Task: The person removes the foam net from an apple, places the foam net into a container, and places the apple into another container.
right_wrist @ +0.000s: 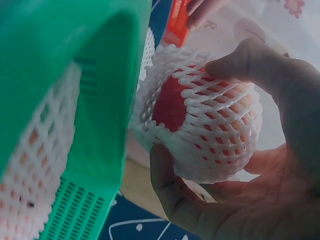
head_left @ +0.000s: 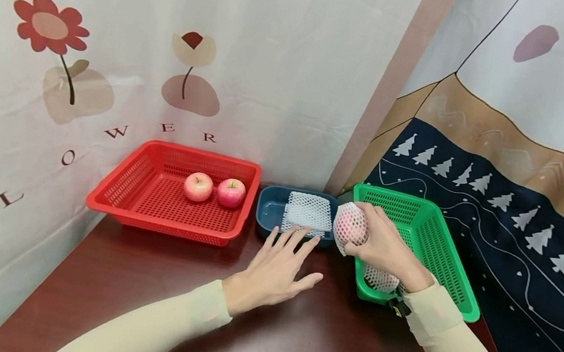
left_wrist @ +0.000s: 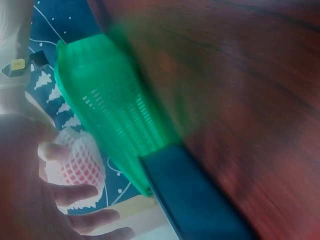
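My right hand (head_left: 384, 243) grips an apple in a white foam net (head_left: 351, 226) at the left rim of the green basket (head_left: 425, 227). In the right wrist view, red skin shows through an opening in the net (right_wrist: 215, 125), with fingers and thumb round it. My left hand (head_left: 273, 271) has its fingers spread in front of the blue tray (head_left: 270, 205) and holds nothing. Flat white foam nets (head_left: 309, 211) lie in that tray. Another netted fruit (head_left: 380, 278) sits in the green basket, partly hidden under my right hand.
The red basket (head_left: 166, 228) stands at the left with two bare apples (head_left: 198, 187) inside. Behind the containers hangs a printed curtain (head_left: 292, 84); a dark blue cloth with trees (head_left: 506, 225) lies beyond the green basket. The brown tabletop (head_left: 155, 278) reaches toward me.
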The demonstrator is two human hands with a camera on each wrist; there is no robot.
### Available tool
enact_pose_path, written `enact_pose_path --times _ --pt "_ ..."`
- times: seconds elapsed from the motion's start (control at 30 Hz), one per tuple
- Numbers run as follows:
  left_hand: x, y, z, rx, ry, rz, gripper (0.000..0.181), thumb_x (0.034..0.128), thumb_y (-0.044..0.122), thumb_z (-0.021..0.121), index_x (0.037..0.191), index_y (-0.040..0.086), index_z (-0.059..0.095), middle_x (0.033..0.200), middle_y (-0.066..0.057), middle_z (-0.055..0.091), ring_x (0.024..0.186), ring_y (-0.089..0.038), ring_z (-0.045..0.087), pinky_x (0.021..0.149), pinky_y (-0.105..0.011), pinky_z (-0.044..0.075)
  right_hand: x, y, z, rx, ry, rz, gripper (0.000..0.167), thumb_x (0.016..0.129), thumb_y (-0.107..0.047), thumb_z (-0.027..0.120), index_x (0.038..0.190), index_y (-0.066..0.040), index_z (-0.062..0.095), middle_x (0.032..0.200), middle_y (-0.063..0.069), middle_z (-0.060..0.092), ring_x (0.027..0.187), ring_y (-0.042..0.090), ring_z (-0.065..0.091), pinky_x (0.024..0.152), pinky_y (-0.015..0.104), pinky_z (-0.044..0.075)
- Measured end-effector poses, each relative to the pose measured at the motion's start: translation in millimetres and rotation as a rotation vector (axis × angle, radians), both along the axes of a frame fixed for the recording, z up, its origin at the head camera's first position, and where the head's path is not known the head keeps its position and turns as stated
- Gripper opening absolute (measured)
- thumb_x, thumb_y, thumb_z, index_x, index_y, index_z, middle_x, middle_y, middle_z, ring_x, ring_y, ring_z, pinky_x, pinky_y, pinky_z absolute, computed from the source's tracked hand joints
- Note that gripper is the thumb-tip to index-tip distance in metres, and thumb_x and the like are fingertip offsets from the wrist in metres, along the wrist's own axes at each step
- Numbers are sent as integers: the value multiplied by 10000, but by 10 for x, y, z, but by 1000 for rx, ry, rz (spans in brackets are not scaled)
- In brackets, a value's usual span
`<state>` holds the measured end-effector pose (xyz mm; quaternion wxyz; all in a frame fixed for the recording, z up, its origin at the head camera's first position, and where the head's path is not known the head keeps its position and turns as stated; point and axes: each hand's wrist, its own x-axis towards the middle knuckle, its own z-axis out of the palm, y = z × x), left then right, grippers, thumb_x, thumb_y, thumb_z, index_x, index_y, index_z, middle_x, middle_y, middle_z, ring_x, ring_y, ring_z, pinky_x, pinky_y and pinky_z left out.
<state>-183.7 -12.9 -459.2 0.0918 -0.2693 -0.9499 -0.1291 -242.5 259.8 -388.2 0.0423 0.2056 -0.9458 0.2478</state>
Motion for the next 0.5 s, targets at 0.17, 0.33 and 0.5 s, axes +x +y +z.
enact_pose_path --times 0.17,0.33,0.5 --pt "-2 -115 -20 2 22 9 800 1126 697 588 1761 216 521 1825 -113 502 1684 -401 488 1391 -730 368 55 -98 -46 -14 19 27 912 882 -200 920 1681 -46 507 1531 258 635 1284 423 669 1054 672 637" --pt "9 -242 -37 9 26 26 798 1123 687 607 1752 200 531 1810 -126 520 1683 -422 487 1382 -746 368 97 -202 -92 -19 10 41 915 872 -201 923 1679 -73 511 1522 227 638 1282 389 663 1042 626 647" --pt "5 -367 -48 8 33 50 797 1113 681 627 1742 198 544 1810 -124 520 1680 -434 484 1385 -743 366 128 -326 -130 -25 17 75 912 844 -205 930 1653 -67 535 1483 218 659 1250 361 671 1015 577 649"
